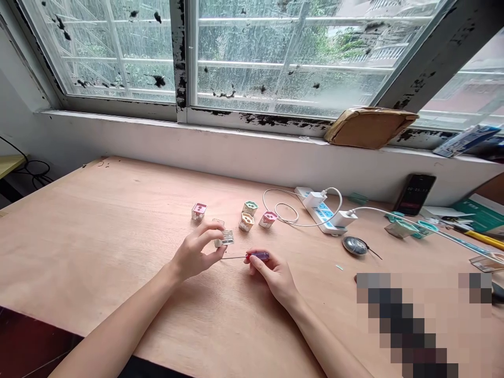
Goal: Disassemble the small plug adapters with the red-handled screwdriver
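Observation:
Between the fingers of my left hand [199, 251] is a small clear plastic box [227, 238], held just above the wooden table. My right hand [273, 273] grips a screwdriver [260, 256] by its purple and red handle. Its thin shaft points left, the tip close to my left thumb; whether it touches the box I cannot tell. Beyond my hands stand several little boxes with coloured tops: a dark pink one [199, 211] on the left, a green one [250, 207], an orange one [247, 221] and a pink-red one [268, 219].
A white power strip [321, 212] with plugs and looping white cables lies behind on the right. Nearer are a round dark object [355, 245] and teal-rimmed clear pieces [401, 227]. A phone [415, 194] leans on the wall below the window. The lower right is pixelated.

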Available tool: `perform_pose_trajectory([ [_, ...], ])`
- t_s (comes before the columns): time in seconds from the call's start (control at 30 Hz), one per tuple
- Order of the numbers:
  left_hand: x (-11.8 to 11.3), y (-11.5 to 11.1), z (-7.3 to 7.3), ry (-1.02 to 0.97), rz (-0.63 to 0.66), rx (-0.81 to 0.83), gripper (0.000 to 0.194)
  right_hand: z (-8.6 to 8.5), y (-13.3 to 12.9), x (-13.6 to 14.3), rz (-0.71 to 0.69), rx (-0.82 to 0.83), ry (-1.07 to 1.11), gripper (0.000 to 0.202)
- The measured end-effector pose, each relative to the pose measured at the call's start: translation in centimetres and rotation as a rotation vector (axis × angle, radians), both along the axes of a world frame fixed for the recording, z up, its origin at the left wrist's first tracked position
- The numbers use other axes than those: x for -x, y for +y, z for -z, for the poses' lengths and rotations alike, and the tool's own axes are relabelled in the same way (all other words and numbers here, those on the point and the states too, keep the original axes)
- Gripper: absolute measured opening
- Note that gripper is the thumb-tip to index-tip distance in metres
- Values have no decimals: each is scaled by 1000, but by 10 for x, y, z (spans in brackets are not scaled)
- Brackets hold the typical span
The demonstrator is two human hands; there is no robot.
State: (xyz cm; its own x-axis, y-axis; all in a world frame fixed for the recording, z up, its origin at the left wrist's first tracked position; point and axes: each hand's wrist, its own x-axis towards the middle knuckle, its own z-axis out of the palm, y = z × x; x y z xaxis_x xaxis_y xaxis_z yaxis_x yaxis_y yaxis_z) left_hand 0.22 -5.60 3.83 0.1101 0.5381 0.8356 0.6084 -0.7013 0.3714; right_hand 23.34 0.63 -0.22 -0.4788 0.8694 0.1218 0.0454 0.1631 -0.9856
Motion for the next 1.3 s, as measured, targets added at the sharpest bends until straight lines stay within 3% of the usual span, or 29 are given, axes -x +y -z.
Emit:
perform_pose_trajectory([
  [0.23,0,2,11,-145,-33,135,37,-4,0,0,29,34,43,42],
  [0.43,0,3,14,-217,-35,262,39,-6,4,-4,114,126,230,41],
  [0.73,-7,-1,20,-91,85,475,41,-22,9,-14,218,175,411,45],
  [1.3,-18,-4,20,36,125,523,40,-22,6,-14,253,95,394,43],
])
